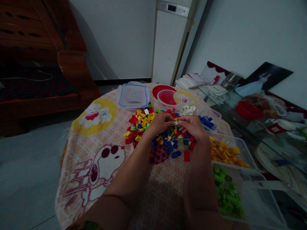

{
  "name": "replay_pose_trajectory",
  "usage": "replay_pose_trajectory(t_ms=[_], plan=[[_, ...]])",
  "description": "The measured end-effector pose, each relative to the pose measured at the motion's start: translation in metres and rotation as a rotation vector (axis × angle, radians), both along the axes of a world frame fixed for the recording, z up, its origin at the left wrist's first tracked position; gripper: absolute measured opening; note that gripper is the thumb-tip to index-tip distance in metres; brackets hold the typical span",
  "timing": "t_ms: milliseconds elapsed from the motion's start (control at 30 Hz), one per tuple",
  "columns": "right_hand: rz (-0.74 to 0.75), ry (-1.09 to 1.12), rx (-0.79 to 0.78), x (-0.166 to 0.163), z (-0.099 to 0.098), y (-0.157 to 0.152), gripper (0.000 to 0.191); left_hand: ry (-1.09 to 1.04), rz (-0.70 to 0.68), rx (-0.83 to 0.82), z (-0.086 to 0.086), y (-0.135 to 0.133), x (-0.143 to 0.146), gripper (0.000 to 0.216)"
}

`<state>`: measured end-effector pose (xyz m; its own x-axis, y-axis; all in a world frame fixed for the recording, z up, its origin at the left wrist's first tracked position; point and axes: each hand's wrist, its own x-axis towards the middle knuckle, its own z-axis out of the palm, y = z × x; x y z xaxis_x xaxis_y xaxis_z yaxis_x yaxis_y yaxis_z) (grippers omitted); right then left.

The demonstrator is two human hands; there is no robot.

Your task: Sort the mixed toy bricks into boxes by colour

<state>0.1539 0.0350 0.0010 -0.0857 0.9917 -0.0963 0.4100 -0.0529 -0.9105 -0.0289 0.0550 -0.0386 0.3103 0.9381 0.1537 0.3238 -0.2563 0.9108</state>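
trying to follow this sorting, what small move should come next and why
Probably lift the small white brick, pinched between the left hand and right hand, over to the pile of white bricks just beyond the hands; the green tub and yellow tub each hold one colour.

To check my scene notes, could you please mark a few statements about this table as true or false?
1. The left hand and the right hand meet at a small white piece over the mixed brick pile. True.
2. The green bricks lie in the tub farthest from the person. False: their tub is the nearest, on the right.
3. A blue-rimmed lid lies at the far side of the tablecloth. True.
4. The tablecloth is plain white. False: it bears cartoon figures.
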Motion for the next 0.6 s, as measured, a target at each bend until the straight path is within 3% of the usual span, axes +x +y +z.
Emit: replay_pose_trajectory(t_ms=[200,300,500,600], plan=[[0.062,0.145,0.026,-0.004,-0.008,0.003,0.018,-0.173,0.003,-0.062,-0.002,0.0,0.005,0.014],[-0.075,0.233,0.091,-0.004,-0.009,0.007,0.022,-0.193,0.061,-0.054,0.0,0.001,0.004,0.012],[-0.501,0.429,0.29,0.006,-0.02,0.023,0.022,-0.133,0.191,-0.013,-0.001,0.003,-0.002,0.012],[-0.557,0.451,0.347,0.01,-0.029,0.031,0.035,-0.107,0.209,-0.003,-0.003,0.004,-0.002,0.012]])
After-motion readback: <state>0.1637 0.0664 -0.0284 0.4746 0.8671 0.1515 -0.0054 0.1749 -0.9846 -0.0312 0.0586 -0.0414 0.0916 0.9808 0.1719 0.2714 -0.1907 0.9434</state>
